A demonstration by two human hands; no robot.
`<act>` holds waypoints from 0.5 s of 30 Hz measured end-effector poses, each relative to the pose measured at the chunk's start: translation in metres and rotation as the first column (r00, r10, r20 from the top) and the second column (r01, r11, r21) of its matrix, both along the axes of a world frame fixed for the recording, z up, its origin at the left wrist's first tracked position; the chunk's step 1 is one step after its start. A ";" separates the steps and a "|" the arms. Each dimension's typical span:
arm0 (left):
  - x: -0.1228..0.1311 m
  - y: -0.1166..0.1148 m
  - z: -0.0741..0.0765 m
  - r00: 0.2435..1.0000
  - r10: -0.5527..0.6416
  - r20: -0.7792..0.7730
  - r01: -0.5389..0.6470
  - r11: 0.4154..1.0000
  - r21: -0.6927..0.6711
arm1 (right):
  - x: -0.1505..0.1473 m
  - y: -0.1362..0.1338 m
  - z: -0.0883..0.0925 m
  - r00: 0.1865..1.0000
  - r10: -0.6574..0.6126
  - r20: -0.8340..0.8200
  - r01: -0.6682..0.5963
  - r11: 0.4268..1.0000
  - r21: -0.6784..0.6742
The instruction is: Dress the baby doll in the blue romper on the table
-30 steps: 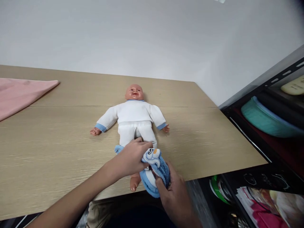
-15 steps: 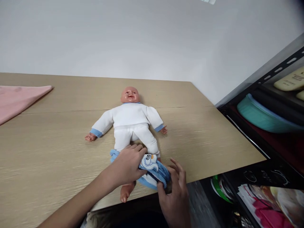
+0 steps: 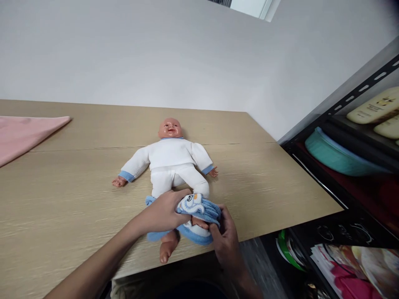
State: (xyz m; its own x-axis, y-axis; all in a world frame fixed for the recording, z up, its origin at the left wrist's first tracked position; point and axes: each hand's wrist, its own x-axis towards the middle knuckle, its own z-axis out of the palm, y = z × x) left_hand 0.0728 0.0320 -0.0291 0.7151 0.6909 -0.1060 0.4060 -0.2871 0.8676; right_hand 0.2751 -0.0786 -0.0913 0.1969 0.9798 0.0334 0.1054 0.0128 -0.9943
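Note:
A baby doll (image 3: 172,155) in a white top and white trousers lies face up, its feet toward me. Around its lower legs is a bunched blue-and-white garment (image 3: 204,211) with an embroidered animal patch; it looks like doll trousers. My left hand (image 3: 168,210) is closed on the garment between the doll's legs. At the right end, my right hand (image 3: 226,232) pinches the gathered cloth, thumb near the opening. One bare foot (image 3: 168,248) sticks out below the cloth near the table edge. The other foot (image 3: 199,223) shows partly inside the garment's opening.
A folded pink cloth (image 3: 28,135) lies on the wooden table (image 3: 77,216) at the left. Right of the table stands a dark shelf rack (image 3: 311,182) holding a teal basin (image 3: 336,158) and cream bottles (image 3: 374,106). A white wall (image 3: 140,54) rises behind.
My right hand's fingers have closed onto the garment, where they were more spread before. The doll's second foot now shows inside the cloth opening. The camera view has tilted slightly up.

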 end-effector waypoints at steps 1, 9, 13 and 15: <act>-0.002 0.002 0.000 1.000 -0.007 0.025 0.007 1.000 -0.020 | 0.001 0.004 0.002 1.000 0.002 0.018 -0.002 1.000 0.007; -0.012 0.008 -0.001 0.984 -0.053 0.170 0.088 0.975 -0.203 | 0.006 0.012 0.001 0.994 0.093 0.065 -0.104 0.975 0.198; -0.011 0.009 -0.002 0.971 -0.094 0.221 0.147 0.961 -0.235 | 0.012 0.013 -0.008 0.982 0.169 0.082 -0.186 0.930 0.317; -0.011 0.009 -0.002 0.968 -0.131 0.215 0.179 0.959 -0.219 | 0.018 0.019 -0.011 0.989 0.135 0.064 -0.149 0.937 0.316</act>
